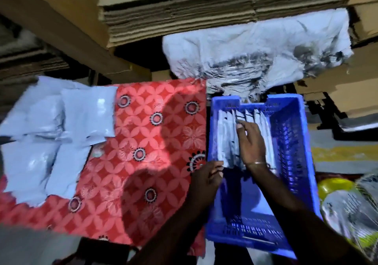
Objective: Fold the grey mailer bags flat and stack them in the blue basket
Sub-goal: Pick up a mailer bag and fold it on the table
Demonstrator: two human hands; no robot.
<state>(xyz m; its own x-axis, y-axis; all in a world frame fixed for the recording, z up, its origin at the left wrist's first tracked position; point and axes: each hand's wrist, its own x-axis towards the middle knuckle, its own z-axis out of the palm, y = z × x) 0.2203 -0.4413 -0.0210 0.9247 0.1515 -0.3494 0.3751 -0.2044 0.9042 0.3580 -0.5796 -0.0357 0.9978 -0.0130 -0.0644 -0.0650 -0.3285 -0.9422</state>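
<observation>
Left grip (pixel 206 174) curled, right (pixel 250 140) extended.

Counts at the packing spot — one basket, two hands

One blue basket (pixel 294 134) holds a row of folded grey mailer bags (pixel 227 138) standing on edge; about six show, though blur makes the exact number hard to tell. Loose grey bags (pixel 51 134) on the one red patterned cloth (pixel 155 142) — roughly four or five, overlapping. Two hands: left hand (pixel 206 178), right hand (pixel 250 142), with one bangle (pixel 258 163). One white sack (pixel 255 48), one cardboard stack (pixel 204 11), one yellow object (pixel 335 187)
</observation>
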